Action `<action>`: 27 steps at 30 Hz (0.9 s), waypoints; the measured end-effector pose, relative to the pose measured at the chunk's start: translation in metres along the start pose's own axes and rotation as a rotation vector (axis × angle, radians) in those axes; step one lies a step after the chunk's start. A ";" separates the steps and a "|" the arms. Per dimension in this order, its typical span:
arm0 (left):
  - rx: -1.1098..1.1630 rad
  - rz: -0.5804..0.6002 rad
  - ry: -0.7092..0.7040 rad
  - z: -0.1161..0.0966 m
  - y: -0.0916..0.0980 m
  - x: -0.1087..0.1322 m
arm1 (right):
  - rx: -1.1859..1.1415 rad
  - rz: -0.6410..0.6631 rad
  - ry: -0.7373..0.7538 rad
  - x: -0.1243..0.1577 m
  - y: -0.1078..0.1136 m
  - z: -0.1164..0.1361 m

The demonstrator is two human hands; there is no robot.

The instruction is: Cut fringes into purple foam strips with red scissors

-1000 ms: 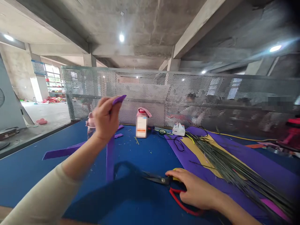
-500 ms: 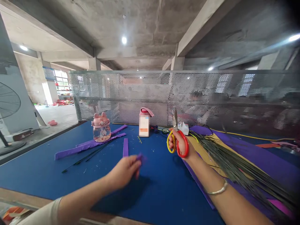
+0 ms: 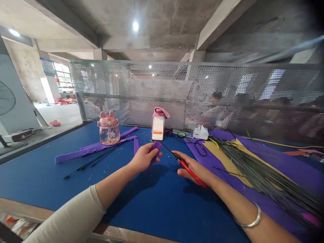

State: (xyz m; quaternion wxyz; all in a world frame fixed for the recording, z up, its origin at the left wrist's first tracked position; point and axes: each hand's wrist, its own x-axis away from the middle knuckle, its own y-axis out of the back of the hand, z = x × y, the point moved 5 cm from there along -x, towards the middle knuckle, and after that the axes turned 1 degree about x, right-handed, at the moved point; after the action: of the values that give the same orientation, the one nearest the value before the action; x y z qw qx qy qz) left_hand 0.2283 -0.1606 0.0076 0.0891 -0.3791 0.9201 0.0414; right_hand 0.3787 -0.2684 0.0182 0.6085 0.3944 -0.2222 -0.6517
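Observation:
My left hand (image 3: 144,158) is closed over a small folded piece of purple strip (image 3: 157,145), pinched between thumb and fingers above the table. Facing it from the right, my right hand (image 3: 193,167) holds red-handled scissors (image 3: 190,172). Their dark, thin-looking blades point up and left toward the purple piece; whether they touch it I cannot tell. Only the red handle shows; the yellow one is hidden. Behind my left hand lie long purple strips (image 3: 87,151) and a few dark green stems (image 3: 93,160).
A pink-lidded clear bottle (image 3: 109,130) stands at the left, and a phone (image 3: 158,128) leans on a pink bottle. Dark green stems (image 3: 253,168) lie bundled over purple and tan sheets at the right. Beside them sits a white box (image 3: 200,132). A perforated metal screen (image 3: 157,91) rises behind.
My right hand has lowered and turned the scissors from upright to pointing left. My left hand has moved up and slightly right with the purple piece. The view has tilted down.

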 end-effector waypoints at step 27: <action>-0.201 0.155 -0.155 -0.019 -0.014 0.015 | 0.110 -0.120 0.196 0.009 -0.002 0.033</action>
State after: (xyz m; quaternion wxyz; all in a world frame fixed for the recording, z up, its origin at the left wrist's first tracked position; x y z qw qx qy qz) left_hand 0.2248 -0.1838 0.0229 0.1182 -0.3096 0.9282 0.1691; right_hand 0.3526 -0.2835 0.0339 0.5649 0.5016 -0.1730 -0.6320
